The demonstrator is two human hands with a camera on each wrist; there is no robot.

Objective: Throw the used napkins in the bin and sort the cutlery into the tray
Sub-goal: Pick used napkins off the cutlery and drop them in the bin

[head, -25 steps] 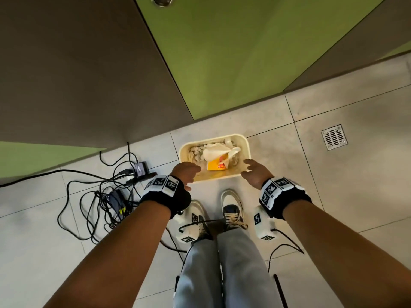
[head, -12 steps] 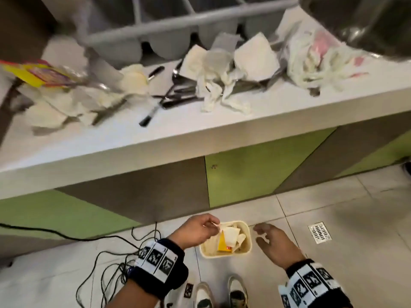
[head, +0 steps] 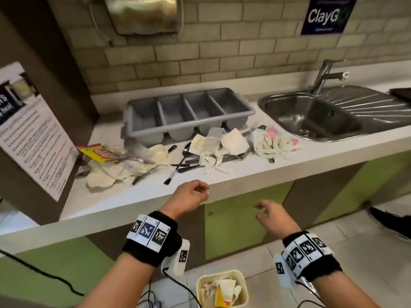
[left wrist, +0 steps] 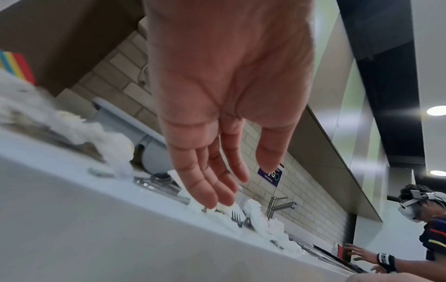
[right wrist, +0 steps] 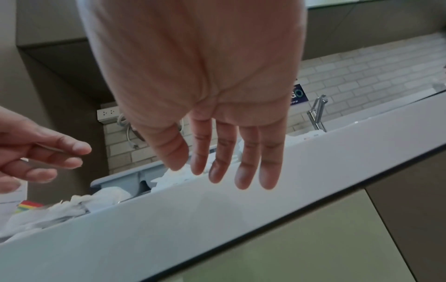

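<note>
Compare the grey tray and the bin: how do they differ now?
The tray stands on the counter; the bin stands on the floor below. The tray is grey with four compartments, all empty; the bin is cream, undivided, and already holds napkins and a yellow wrapper. Both are open-topped and untouched by either hand.

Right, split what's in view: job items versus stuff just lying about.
For the job:
used napkins
cutlery
grey tray
bin

Just lying about:
sink
tap
colourful packet
notice sheet
floor cables
</note>
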